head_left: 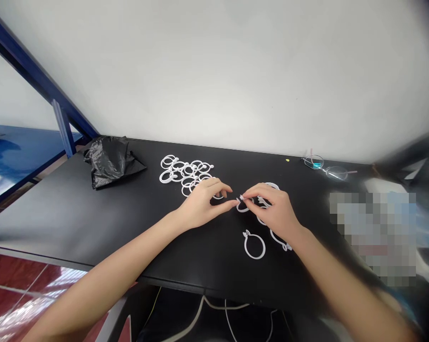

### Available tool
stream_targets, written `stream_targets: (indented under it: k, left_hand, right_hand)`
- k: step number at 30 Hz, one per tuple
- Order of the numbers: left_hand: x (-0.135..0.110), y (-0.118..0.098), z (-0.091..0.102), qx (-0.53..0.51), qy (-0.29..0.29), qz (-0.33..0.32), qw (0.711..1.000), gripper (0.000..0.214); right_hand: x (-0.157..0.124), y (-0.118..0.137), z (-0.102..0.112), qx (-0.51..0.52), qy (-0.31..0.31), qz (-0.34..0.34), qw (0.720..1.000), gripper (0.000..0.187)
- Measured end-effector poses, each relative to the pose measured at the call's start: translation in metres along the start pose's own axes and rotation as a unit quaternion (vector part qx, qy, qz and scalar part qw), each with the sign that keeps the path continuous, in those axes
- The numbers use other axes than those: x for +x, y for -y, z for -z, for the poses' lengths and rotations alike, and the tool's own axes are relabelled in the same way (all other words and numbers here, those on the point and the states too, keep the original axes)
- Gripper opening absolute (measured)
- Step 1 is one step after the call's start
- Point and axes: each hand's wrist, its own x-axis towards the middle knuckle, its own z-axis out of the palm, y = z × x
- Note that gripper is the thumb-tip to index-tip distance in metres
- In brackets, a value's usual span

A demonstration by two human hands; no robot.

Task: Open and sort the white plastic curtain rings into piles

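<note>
My right hand [273,209] pinches a thin white plastic ring [243,209] near its small end tab, just over the black table. My left hand [203,204] is open, its thumb and fingers apart. Its thumb tip is right by the ring's gap; whether it touches cannot be told. A cluster of similar white rings [181,171] lies behind my left hand and is partly hidden by it. Another white ring [255,246], with its ends apart, lies nearer the front edge. More rings lie under and beside my right hand, partly covered, including a ring [279,240] by the wrist.
A crumpled black plastic bag [109,164] sits at the back left of the black table [75,213]. Eyeglasses [314,162] lie by the wall. A blurred-out package [374,232] is on the right. Pale cables [200,311] hang below the front edge.
</note>
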Motion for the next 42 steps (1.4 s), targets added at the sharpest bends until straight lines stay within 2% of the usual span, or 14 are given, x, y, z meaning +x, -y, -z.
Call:
stream_targets:
  k: [2,4,7,9,11,13,17,21,26,32,35,37,39,42]
  left_hand:
    - [-0.001,-0.008,-0.006,-0.105,0.038,0.063,0.992,0.033]
    - [-0.002,-0.013,-0.012,-0.229,0.086,0.119,0.962,0.041]
    - [-0.002,-0.014,-0.016,-0.454,0.165,0.183,0.856,0.045]
    - [-0.001,-0.012,-0.013,-0.539,0.197,0.215,0.79,0.045]
    - [0.001,-0.01,-0.007,-0.55,0.203,0.232,0.776,0.042]
    - [0.003,-0.009,-0.002,-0.532,0.192,0.234,0.79,0.037]
    - [0.004,-0.01,0.001,-0.496,0.163,0.206,0.828,0.032]
    - [0.001,-0.01,-0.003,-0.438,0.136,0.168,0.873,0.033]
    - [-0.003,-0.014,-0.005,-0.273,0.114,0.126,0.947,0.031]
    - [-0.003,-0.018,-0.005,-0.244,0.133,0.114,0.954,0.029]
    - [-0.002,-0.013,-0.004,-0.156,0.085,0.063,0.982,0.025]
    - [-0.001,-0.005,-0.002,-0.045,0.026,0.013,0.999,0.024]
    - [0.001,0.004,0.001,0.075,-0.012,-0.026,0.997,0.026]
    - [0.003,0.016,0.005,0.201,-0.009,-0.039,0.979,0.026]
  right_hand:
    - [-0.001,0.004,-0.004,0.033,-0.067,0.007,0.997,0.013]
    - [-0.003,0.009,-0.008,0.057,-0.101,0.003,0.993,0.013]
    - [-0.005,0.016,-0.012,0.07,-0.103,-0.018,0.992,0.014]
    - [-0.006,0.02,-0.013,0.076,-0.099,-0.029,0.992,0.014]
    - [-0.007,0.022,-0.012,0.099,-0.091,-0.032,0.99,0.011]
    - [-0.007,0.024,-0.011,0.146,-0.077,-0.038,0.986,0.006]
    - [-0.007,0.024,-0.011,0.224,-0.063,-0.064,0.971,0.019]
    - [-0.007,0.022,-0.014,0.215,-0.073,-0.095,0.969,0.005]
    - [-0.008,0.018,-0.016,0.218,-0.052,-0.12,0.967,0.01]
    - [-0.009,0.015,-0.014,0.2,-0.036,-0.115,0.972,0.014]
    - [-0.005,0.014,-0.007,0.167,-0.025,-0.098,0.981,0.008]
    - [-0.001,0.012,0.004,0.131,0.014,-0.09,0.987,0.007]
    - [0.004,0.011,0.017,0.099,0.119,-0.098,0.983,0.016]
    - [0.007,0.011,0.034,0.052,0.249,-0.112,0.961,0.019]
